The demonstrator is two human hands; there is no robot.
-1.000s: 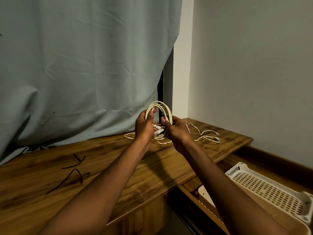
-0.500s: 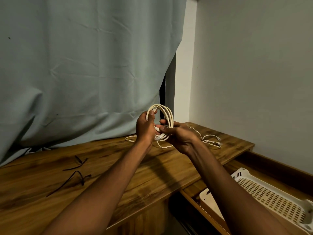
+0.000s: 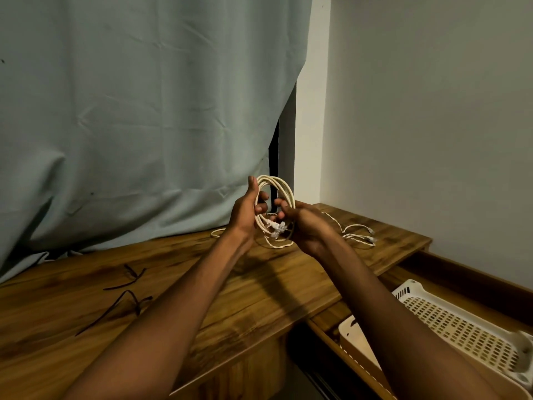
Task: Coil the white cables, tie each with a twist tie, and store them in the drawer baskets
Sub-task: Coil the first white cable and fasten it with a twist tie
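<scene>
Head view: two hands hold a coiled cable above the desk's far edge.

Near the desk's left front, black ties lie loose on the wood. Further right, the left hand grips the left side of the coil, thumb up along the loops and fingers curled round them. The right hand curls its fingers round the coil's lower right, by the white plugs. A second cable sprawls uncoiled at the desk's far right corner. Right of the desk, a drawer stands open with a white basket inside.
</scene>
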